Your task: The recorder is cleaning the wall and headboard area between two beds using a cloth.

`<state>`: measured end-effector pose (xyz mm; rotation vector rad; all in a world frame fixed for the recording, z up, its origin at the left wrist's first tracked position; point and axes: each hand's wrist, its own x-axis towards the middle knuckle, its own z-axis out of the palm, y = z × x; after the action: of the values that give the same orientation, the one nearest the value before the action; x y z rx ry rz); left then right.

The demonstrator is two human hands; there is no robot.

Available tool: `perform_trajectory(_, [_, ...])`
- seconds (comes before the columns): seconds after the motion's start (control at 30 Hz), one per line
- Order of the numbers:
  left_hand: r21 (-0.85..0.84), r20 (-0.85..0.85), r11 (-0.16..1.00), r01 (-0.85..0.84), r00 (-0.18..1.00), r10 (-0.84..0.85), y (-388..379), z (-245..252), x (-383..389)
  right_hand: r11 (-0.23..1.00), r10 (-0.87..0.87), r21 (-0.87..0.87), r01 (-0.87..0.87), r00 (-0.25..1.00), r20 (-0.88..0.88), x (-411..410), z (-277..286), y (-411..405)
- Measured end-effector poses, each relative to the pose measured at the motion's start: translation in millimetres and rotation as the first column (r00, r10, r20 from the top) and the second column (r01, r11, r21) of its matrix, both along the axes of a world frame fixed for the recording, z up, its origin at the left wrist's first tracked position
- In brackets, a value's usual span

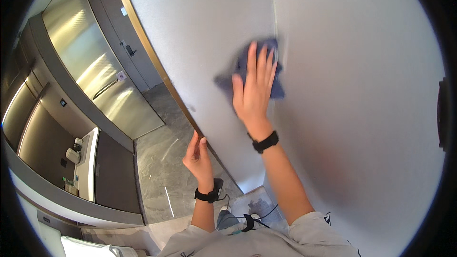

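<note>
My right hand (255,92) lies flat with its fingers spread, pressing a dark blue cloth (242,65) against a pale, smooth panel (203,43). The cloth reaches the vertical corner where this panel meets a second pale wall surface (357,78). My left hand (198,159) is lower and to the left, its fingers and thumb pinching the narrow gold-coloured edge trim (142,43) of the panel. A small dark smudge shows on the panel near the trim. Both wrists wear black bands.
Left of the panel are a ribbed glass door (85,43) with a bar handle, a grey door (125,35) with a lever handle, and a marble-look floor (160,175). A counter (93,164) holds a white kettle (73,156). A cable hangs by my left wrist.
</note>
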<state>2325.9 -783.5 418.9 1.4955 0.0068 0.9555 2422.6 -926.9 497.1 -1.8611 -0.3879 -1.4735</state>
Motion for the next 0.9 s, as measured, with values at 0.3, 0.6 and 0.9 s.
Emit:
perform_trajectory(0.3, [0.074, -0.081, 0.996, 0.048, 0.996, -0.042, 4, -7, 6, 0.987, 0.063, -0.142, -0.07, 0.997, -0.05, -20, -16, 40])
perform_trajectory(0.6, [0.19, -0.011, 0.953, 0.237, 0.971, -0.239, 17, -36, 7, 0.998, 0.029, -0.059, -0.032, 0.998, -0.046, -17, -133, 52])
perform_trajectory(0.9, [0.733, 0.39, 0.677, -0.064, 0.855, -0.341, 13, -29, -13, 0.99, 0.11, -0.085, -0.112, 0.993, -0.03, -45, -1, 32])
